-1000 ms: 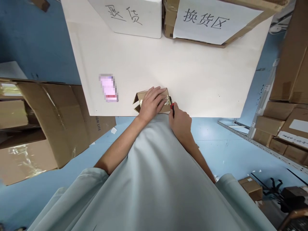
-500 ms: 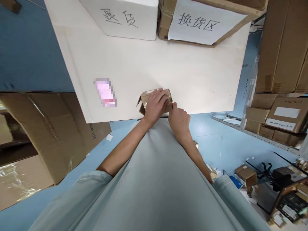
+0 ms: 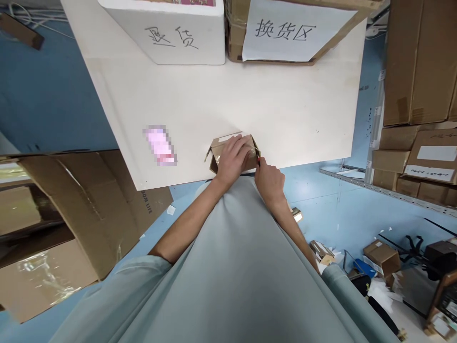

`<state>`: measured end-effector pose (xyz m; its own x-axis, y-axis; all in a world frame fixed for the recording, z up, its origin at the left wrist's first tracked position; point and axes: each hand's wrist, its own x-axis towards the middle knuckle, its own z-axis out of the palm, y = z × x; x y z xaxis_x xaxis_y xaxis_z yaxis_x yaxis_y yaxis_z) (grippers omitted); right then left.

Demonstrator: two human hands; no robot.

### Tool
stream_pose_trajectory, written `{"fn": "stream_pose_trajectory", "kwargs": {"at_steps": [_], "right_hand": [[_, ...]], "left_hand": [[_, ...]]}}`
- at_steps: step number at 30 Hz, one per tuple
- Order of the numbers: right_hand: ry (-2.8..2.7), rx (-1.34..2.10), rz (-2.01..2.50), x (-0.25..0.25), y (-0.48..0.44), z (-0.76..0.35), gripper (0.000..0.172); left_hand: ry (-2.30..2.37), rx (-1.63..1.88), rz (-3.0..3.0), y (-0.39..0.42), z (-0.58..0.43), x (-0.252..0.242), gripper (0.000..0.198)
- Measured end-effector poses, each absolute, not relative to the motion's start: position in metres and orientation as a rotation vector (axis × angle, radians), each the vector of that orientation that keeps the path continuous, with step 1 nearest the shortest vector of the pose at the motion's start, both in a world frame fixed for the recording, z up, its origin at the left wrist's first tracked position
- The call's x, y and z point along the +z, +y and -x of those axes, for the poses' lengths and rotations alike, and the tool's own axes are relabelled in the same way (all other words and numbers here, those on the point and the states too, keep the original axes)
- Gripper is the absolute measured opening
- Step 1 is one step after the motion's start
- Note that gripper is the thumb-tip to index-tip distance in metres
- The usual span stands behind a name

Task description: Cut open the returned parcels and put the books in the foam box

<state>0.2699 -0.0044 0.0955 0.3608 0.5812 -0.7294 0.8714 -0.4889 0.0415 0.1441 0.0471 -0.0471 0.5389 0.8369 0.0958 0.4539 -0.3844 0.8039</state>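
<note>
A small brown cardboard box [image 3: 228, 142] lies at the near edge of the white table, shiny tape on its top and a flap hanging out at its left end. My left hand [image 3: 232, 159] grips it from above, fingers laid over the top. At the box's right end, where a flap edge sticks out, my right hand [image 3: 270, 180] is closed in a fist around a small tool with a red part [image 3: 259, 162]. My fingers hide most of that tool, so its kind cannot be made out.
A phone-like pixelated object [image 3: 160, 145] lies left on the table [image 3: 285, 105]. At the back stand a white labelled box [image 3: 189, 40] and a labelled carton [image 3: 282, 33]. A large open carton [image 3: 96, 205] is at left; stacked boxes [image 3: 428, 157] fill a shelf at right.
My right hand has shifted slightly right at the box's end, and a flap edge there now sticks out. My left hand keeps its grip on the box. The whole view has tilted a little.
</note>
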Motion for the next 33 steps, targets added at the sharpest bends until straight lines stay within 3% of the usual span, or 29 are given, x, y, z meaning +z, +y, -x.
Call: {"fn": "stream_pose_trajectory", "kwargs": {"at_steps": [6,10,14,17,20,25,28,33], "right_hand": [[1.294,-0.893,-2.411,0.101,-0.035,-0.300,0.047],[1.282,-0.739,-2.637,0.035,-0.036,-0.353,0.051],[1.168,-0.780,-2.544,-0.047,-0.018,-0.402,0.061],[1.134,-0.805,-2.494,-0.075,-0.009,-0.424,0.061],[1.192,-0.780,-2.550,-0.067,-0.008,-0.429,0.060],[1.697,-0.822,-2.687,-0.011,-0.010,-0.381,0.060],[1.918,-0.918,-2.556,0.017,-0.002,-0.337,0.065],[1.997,-1.104,-2.358,0.032,0.022,-0.319,0.057]], "left_hand": [[1.064,0.658,-2.067,0.049,-0.141,-0.044,0.038],[1.092,0.629,-2.074,0.050,-0.145,-0.037,0.041],[1.173,0.628,-2.108,0.056,-0.138,-0.019,0.038],[1.331,0.638,-2.058,0.055,-0.118,-0.002,0.038],[1.555,0.694,-1.912,0.045,-0.086,0.007,0.044],[1.891,0.820,-1.394,0.021,-0.042,-0.010,0.054],[1.994,0.762,-1.059,0.012,-0.035,-0.026,0.057],[1.934,0.603,-0.720,0.009,-0.046,-0.040,0.063]]}}
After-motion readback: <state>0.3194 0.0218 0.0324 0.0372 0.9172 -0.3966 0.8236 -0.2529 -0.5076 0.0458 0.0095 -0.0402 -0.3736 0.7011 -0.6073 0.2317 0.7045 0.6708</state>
